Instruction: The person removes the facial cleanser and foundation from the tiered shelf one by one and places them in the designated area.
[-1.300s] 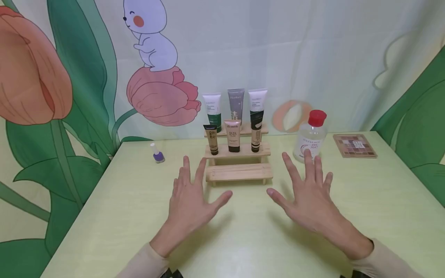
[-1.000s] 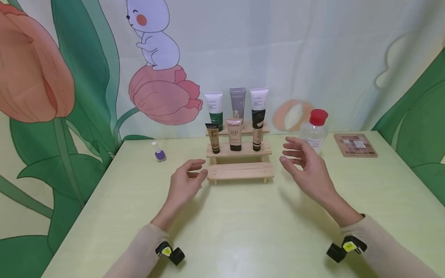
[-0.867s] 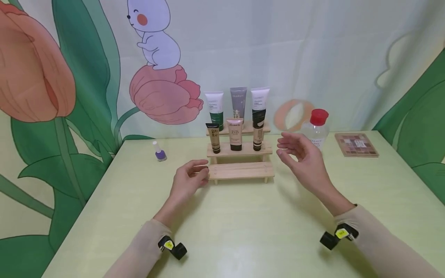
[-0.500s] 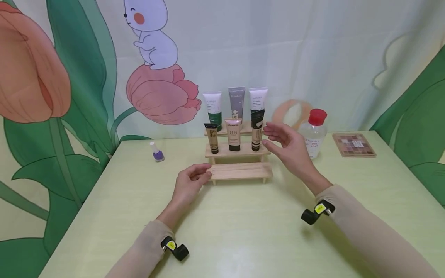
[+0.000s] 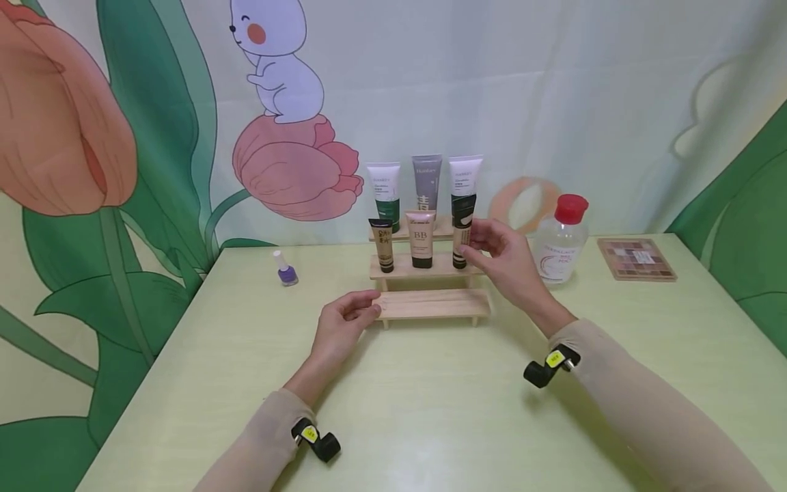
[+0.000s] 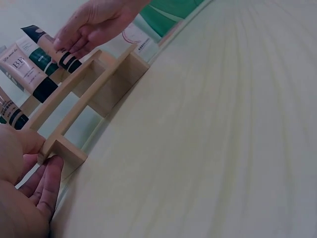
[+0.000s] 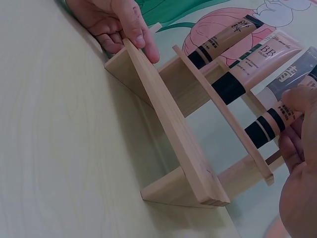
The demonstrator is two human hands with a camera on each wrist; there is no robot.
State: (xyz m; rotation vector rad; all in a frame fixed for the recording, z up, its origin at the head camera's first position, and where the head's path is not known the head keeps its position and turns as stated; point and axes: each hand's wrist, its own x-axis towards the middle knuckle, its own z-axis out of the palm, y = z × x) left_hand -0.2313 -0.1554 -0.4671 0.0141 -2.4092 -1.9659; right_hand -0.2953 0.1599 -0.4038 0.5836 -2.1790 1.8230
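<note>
A stepped wooden display rack [image 5: 433, 305] stands on the table, its lowest shelf bare. My left hand [image 5: 340, 328] pinches that shelf's left end, thumb on top and fingers underneath in the left wrist view. On the middle shelf, my right hand [image 5: 507, 263] has thumb and fingers around a slim black-and-beige cosmetic tube [image 5: 464, 222]; its black cap end is close over the shelf in the right wrist view. Beside it stand a pink BB cream tube [image 5: 421, 236] and a small gold-brown tube [image 5: 384, 246] with a black top edge.
Behind, the top shelf carries a white-and-green tube [image 5: 386, 191], a grey tube [image 5: 427, 179] and another white tube [image 5: 465, 174]. A clear bottle with red cap [image 5: 561, 246] and an eyeshadow palette [image 5: 636, 260] lie rightward; purple nail polish [image 5: 287, 275] stands left.
Both hands were spread above the table. The left hand has moved to the rack's lowest shelf and taken hold of its end; the right has moved left from the bottle to the slim tube.
</note>
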